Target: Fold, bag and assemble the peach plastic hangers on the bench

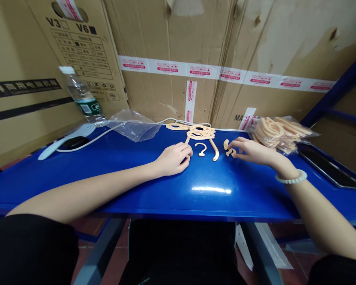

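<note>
A beige hanger hook (201,149) lies on the blue table between my hands, with a curved hanger arm (214,149) just right of it. My left hand (174,158) rests on the table with its fingers curled round another hanger arm (188,140), mostly hidden by the hand. Over several small beige connector pieces (230,152), my right hand (252,151) reaches with thumb and fingers apart; its fingertips touch or nearly touch them. Behind these, a pile of flat beige hanger parts (200,133) lies near the back edge.
At the back right sits a clear bag of beige parts (275,132), with a phone (329,166) beside it. A water bottle (84,99), a pale-handled brush-like item (67,140), a dark mouse (77,142), a white cable and clear plastic (135,126) occupy the left. Cardboard boxes (166,39) wall the back.
</note>
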`<state>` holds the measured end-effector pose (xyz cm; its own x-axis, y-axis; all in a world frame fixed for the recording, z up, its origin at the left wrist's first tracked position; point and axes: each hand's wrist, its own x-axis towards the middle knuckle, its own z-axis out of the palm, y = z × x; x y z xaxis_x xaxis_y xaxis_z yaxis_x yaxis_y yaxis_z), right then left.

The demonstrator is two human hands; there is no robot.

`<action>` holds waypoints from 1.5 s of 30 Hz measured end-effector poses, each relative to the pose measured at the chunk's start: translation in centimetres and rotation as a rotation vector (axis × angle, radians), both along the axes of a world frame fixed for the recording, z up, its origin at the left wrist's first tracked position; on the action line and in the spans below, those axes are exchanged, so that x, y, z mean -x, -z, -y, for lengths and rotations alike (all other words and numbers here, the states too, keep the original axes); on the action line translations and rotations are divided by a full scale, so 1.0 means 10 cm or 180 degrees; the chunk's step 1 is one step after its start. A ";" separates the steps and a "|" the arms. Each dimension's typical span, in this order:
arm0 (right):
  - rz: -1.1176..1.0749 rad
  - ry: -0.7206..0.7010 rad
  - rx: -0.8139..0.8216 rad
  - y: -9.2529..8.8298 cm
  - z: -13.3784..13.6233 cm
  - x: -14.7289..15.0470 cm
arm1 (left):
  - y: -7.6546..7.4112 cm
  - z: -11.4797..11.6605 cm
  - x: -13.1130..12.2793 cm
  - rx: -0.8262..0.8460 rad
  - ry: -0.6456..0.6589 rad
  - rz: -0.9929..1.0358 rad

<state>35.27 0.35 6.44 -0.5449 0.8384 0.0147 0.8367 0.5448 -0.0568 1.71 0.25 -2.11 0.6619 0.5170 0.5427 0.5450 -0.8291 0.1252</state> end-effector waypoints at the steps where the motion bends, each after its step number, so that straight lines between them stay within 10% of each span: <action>1: -0.0014 0.0003 0.0069 0.02 0.00 0.02 | 0.00 0.00 0.00 -0.0009 -0.0036 -0.0015; 15: -0.0073 -0.0155 -0.0409 0.05 -0.01 0.03 | -0.20 -0.14 0.10 -0.0094 -0.0316 0.0030; 30: -0.0157 -0.0061 -0.0801 -0.11 0.13 0.09 | -0.52 -1.43 -0.50 0.0733 -0.0223 -0.1274; 45: -0.0252 0.0038 -0.0829 -0.15 0.13 0.06 | -0.51 -1.38 -0.60 0.0071 -0.0041 -0.1525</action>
